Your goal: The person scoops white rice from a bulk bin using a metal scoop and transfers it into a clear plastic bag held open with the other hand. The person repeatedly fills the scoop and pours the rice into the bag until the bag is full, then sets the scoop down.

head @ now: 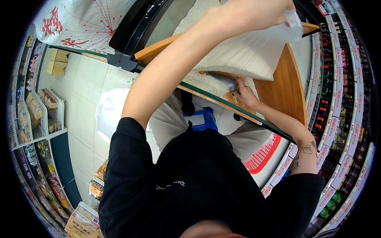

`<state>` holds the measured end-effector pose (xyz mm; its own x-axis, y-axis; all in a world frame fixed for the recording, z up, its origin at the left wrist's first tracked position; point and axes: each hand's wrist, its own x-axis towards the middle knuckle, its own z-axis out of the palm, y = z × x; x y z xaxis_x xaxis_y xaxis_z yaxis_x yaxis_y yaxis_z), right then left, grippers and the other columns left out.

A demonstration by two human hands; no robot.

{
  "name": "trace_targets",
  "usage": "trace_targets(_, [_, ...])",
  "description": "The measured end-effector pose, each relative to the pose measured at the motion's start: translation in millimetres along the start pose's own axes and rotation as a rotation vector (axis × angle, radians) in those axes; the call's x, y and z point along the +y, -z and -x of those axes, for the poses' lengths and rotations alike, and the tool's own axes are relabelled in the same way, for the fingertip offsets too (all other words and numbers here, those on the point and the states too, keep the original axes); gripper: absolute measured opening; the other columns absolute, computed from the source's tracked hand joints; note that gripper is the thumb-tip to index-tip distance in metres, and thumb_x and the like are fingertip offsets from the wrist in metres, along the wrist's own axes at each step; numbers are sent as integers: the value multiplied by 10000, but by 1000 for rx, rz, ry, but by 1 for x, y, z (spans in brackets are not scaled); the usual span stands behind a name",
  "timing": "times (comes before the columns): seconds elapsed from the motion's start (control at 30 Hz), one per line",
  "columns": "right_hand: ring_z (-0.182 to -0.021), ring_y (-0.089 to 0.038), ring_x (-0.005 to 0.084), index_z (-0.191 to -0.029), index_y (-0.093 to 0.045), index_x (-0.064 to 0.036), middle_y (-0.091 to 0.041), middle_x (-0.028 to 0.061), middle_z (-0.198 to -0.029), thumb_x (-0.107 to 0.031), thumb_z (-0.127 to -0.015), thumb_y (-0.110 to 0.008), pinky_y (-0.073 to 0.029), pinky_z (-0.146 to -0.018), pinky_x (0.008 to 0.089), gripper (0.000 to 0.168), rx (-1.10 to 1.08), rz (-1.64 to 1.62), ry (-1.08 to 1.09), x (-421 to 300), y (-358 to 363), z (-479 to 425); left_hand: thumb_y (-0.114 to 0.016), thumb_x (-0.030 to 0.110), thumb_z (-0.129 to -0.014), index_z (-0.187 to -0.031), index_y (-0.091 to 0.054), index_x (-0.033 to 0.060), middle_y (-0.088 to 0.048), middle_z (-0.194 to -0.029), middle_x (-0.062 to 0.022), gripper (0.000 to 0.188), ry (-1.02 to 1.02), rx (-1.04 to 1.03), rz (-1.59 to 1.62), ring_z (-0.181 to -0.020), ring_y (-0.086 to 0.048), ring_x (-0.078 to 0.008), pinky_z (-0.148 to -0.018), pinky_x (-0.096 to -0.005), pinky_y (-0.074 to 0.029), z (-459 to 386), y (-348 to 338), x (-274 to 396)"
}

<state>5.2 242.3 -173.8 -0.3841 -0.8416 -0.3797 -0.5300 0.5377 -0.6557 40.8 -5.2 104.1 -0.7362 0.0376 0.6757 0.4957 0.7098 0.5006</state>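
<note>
My left hand, at the end of the arm reaching up across the bin, grips the gathered top of a clear plastic bag filled with white rice. The bag leans over the wooden bin. Lower down, my right hand holds a clear plastic scoop, blurred, among loose rice by the bin's front edge. Some bare orange-brown wood shows beneath the rice around the scoop. More rice lies in the compartment behind, partly hidden by my left arm.
A wooden divider stands right of the bag. A printed rice sack lies at upper left. Below the bin are a blue plastic stool, a red basket and a white bag. Bottle shelves curve along the right.
</note>
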Motion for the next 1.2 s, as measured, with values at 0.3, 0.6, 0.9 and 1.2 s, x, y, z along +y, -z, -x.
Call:
trace_targets(0.3, [-727,-624,280,-1257,-390,25,-630,175,-810,-85,-869,-567,-500,-664,370,441,-245,-87,-83,-26,-17,-18,-661,93,-829,-989,-730,56,-699,-857,-158,178,-54,-240,-266,-775,-672,-300,-711,-368,-537,40,-49,-42])
trace_targets(0.6, [-570,-494,106,-1037,-562,15,-555,38,-716,-107,-858,-510,-409,-513,260,223,-342,-452,-344,-8,4,-15,-633,138,-775,-1008,-729,99,-692,-837,-157,255,108,-576,-285,-824,-664,-327,-728,-405,-535,71,-64,-40])
trace_targets(0.9, [-506,-370,40,-884,-576,-50,-507,-25,-668,-183,-842,-507,-266,-437,223,156,-413,-355,-390,-43,81,20,-572,327,-836,-1148,-667,49,-677,-987,-210,429,307,-680,-104,-945,-652,-337,-870,-399,-517,77,-38,-22])
trace_targets(1.2, [-490,-293,19,-895,-612,-58,-418,-69,-586,-167,-798,-493,-193,-435,204,188,-266,-470,-265,-84,148,90,-548,273,-901,-1166,-617,23,-558,-1245,-184,371,412,-502,-137,-1097,-569,-349,-1025,-379,-423,114,-26,-34])
